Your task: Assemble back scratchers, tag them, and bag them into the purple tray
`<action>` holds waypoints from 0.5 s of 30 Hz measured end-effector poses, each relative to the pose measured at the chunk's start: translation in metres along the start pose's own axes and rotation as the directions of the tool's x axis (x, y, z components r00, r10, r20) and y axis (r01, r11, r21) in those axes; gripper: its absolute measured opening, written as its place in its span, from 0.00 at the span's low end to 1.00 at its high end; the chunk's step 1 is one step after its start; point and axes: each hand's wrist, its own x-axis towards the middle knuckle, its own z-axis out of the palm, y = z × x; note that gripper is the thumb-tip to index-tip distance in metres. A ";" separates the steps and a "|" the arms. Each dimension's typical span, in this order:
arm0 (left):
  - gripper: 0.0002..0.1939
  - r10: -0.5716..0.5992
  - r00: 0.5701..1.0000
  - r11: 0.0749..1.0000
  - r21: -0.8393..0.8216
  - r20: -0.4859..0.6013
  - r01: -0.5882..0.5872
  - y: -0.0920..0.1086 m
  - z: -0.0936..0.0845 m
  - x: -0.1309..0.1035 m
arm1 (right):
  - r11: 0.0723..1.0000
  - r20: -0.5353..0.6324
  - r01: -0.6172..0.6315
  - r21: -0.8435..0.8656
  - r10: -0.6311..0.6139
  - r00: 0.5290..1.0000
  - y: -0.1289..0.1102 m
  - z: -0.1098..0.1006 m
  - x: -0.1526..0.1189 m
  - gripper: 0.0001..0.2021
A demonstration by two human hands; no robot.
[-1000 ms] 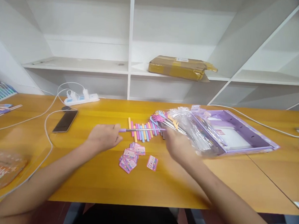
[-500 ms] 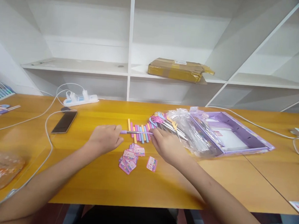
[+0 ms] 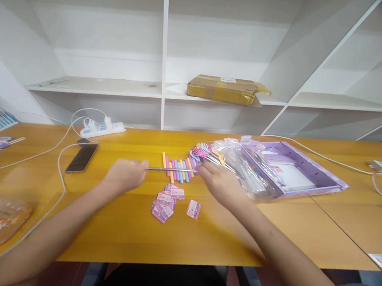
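A telescopic back scratcher with a metal rod is stretched level between my two hands. My left hand is closed round its handle end, which the fingers mostly hide. My right hand grips the purple end at the other side. Behind the rod lies a row of pink, purple, blue and yellow sticks. More back scratchers, with coloured hand-shaped heads and metal rods, are heaped beyond my right hand. Nearer me is a loose pile of pink cards, with a single card to its right.
Clear plastic bags lean against a purple open box on the right. At left are a phone, a power strip with white cables, and an orange bag. A taped carton rests on the shelf.
My left hand has moved left and my right hand slightly right, drawing the scratcher longer, with more of its metal rod showing. The view has shifted slightly.
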 end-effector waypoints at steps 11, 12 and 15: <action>0.14 -0.060 0.986 0.994 0.077 -0.155 0.073 -0.140 0.034 -0.067 | 0.957 -0.114 -0.250 -0.148 0.234 0.965 0.163 -0.065 -0.146 0.11; 0.14 -0.042 0.987 0.995 0.078 -0.157 0.055 -0.136 0.034 -0.068 | 0.956 -0.109 -0.252 -0.148 0.238 0.965 0.162 -0.064 -0.150 0.12; 0.14 0.012 0.979 0.995 0.102 -0.205 0.009 -0.121 0.035 -0.067 | 0.942 -0.076 -0.309 -0.128 0.302 0.950 0.155 -0.058 -0.156 0.13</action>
